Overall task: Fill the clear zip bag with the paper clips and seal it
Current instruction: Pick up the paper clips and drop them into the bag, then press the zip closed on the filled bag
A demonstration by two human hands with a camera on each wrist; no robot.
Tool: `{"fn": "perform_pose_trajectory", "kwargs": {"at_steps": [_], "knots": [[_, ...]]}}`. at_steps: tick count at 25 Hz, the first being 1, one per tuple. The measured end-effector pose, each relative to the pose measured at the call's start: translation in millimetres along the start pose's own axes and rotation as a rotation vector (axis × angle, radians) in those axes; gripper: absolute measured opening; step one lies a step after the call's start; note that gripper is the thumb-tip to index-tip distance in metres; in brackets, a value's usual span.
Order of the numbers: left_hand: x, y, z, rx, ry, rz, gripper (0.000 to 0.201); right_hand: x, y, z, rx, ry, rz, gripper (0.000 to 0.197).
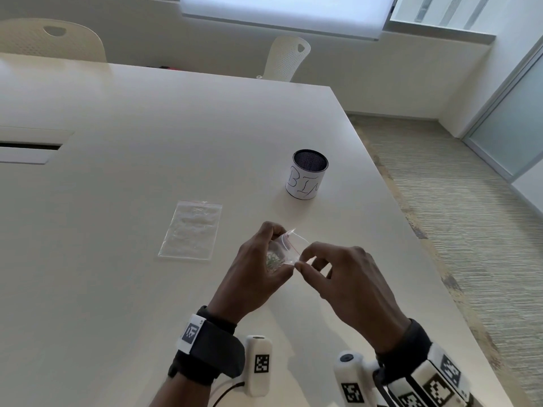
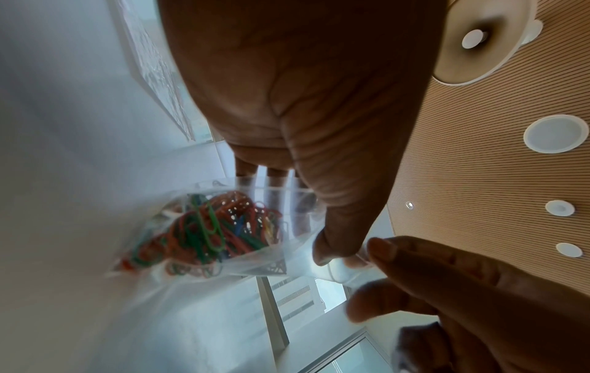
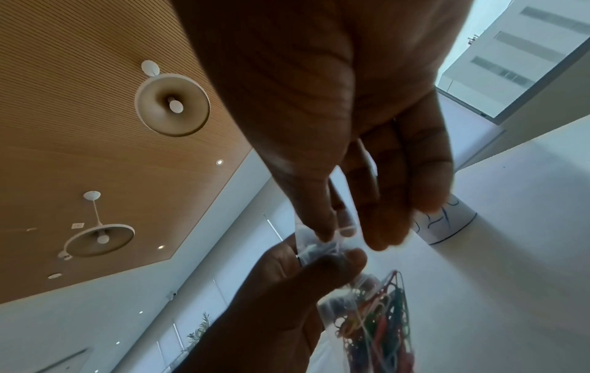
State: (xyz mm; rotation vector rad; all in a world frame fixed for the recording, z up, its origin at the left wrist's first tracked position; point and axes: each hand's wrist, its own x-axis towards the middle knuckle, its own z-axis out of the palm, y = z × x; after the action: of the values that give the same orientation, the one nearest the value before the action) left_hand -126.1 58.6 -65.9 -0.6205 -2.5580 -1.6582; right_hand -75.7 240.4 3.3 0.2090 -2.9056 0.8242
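A small clear zip bag [image 1: 289, 245] with a red seal line hangs above the table between both hands. It holds a bunch of coloured paper clips [image 2: 210, 232], also seen low in the right wrist view as paper clips [image 3: 380, 328]. My left hand [image 1: 282, 251] grips the bag's body, thumb [image 2: 335, 242] on its top edge. My right hand [image 1: 299, 262] pinches the bag's top corner between thumb and forefinger [image 3: 319, 222]. A larger, empty clear zip bag [image 1: 191, 232] lies flat on the table to the left of my hands.
A black mesh cup [image 1: 307, 174] wrapped in white paper marked "BIN" stands beyond my hands, near the table's right edge [image 1: 390, 201]. Two white chairs [image 1: 289, 58] stand at the far side. A cable slot [image 1: 29, 146] is cut into the table at left.
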Motion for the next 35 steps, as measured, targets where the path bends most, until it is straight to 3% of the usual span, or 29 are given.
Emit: {"fn": "perform_pose_trajectory", "kwargs": {"at_steps": [4,9,11,15,20,24,28,30,32,35], "knots": [[0,1,-2,-0.014,0.011,0.004,0.047,5,-2,3,0.141,0.008,0.055,0.005],[-2,5,-18,0.040,-0.025,-0.004,0.087,18,-1,-13,0.188,-0.010,-0.138,0.011],[-3,6,-26,0.080,-0.033,0.041,0.077,23,0,-21,0.141,-0.025,-0.214,0.009],[-3,6,-31,0.147,-0.017,0.090,0.037,28,2,-39,0.093,-0.044,-0.319,0.007],[0,13,-39,0.335,0.077,0.222,0.015,31,12,-53,0.026,-0.026,-0.321,0.010],[-2,30,-37,0.247,0.111,0.247,0.011,28,17,-57,0.044,-0.024,-0.258,0.012],[-14,39,-40,0.006,0.117,0.143,0.021,16,18,-57,0.231,-0.020,-0.214,0.013],[-20,41,-43,-0.089,0.075,0.064,0.031,12,22,-53,0.353,-0.035,-0.171,0.012],[-21,37,-41,-0.129,0.019,0.002,0.029,12,27,-44,0.451,-0.070,-0.117,0.011],[-14,32,-31,-0.107,-0.157,-0.068,0.031,12,33,-28,0.501,-0.086,-0.068,0.013]]}}
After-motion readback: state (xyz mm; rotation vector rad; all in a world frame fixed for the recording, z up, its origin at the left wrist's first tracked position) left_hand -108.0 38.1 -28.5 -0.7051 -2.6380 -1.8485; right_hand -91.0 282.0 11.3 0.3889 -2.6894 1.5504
